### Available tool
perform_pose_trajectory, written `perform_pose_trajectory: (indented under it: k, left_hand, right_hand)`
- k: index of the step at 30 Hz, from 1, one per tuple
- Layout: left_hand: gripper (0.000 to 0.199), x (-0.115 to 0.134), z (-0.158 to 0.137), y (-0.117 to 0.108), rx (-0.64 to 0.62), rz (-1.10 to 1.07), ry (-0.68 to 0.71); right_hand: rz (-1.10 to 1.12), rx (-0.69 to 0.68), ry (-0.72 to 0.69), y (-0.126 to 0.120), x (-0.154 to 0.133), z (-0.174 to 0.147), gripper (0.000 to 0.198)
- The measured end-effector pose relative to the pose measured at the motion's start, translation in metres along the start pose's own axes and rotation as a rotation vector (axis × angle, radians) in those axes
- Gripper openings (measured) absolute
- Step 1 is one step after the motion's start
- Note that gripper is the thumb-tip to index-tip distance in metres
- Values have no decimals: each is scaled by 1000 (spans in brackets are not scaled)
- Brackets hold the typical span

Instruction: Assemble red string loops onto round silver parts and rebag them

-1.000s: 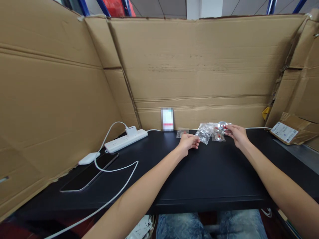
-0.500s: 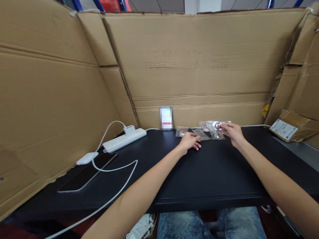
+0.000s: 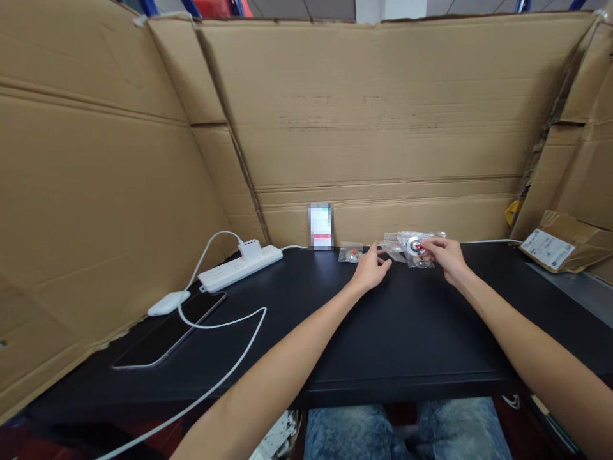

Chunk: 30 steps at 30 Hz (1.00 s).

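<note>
A round, shiny silver disc with a red part (image 3: pixel 413 246) is at the far side of the black counter (image 3: pixel 407 332), right of centre, above overlapping clear plastic packets (image 3: pixel 400 257). The right hand (image 3: pixel 445 255) has its grip clamped on the disc's right side, by fingertips alone; whether the disc is lifted or rests on the film cannot be told. Such a narrow hold could let the disc tilt or slip, and film clinging beneath could drag neighbouring packets along.

To the left, the left hand (image 3: pixel 371 271) has its fingers apart and appears to hold nothing; its contact with the nearest film is unclear. A careless sweep could push the separate clear packet with a red spot (image 3: pixel 351 253), just beyond its left side, toward the upright, blurred-out rectangular screen (image 3: pixel 320 229).

Farther left, the loose white cable (image 3: pixel 249 348) curls near the left forearm, which could snag it by swinging outward.
</note>
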<state>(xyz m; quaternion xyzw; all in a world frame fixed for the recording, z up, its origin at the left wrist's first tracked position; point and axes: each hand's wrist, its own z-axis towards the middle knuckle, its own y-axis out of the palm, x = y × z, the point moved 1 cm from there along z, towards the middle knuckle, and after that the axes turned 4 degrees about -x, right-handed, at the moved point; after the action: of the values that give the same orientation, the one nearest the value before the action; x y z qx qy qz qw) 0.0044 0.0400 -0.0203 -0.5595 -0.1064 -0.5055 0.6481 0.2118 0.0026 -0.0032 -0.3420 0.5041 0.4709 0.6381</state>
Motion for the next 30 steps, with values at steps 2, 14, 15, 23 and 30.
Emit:
perform_pose_trajectory:
  k: [2,14,15,23,30]
  left_hand:
    - [57,1,-1,0,-9,164,75]
    - [53,-7,-8,2,-174,501,170]
    - [53,-6,-8,0,-159,486,186]
    - [28,15,-9,-13,-67,-85,120]
    - [20,18,-11,-19,-337,-592,-49]
  right_hand:
    - [-11,-7,-4,0,1,1,21]
    - [-53,-74,-9,5,-3,-4,21]
    - [-51,-99,-2,6,-3,-5,21]
    - [3,-297,36,19,-3,-16,28]
    - [0,-393,107,27,1,-20,34]
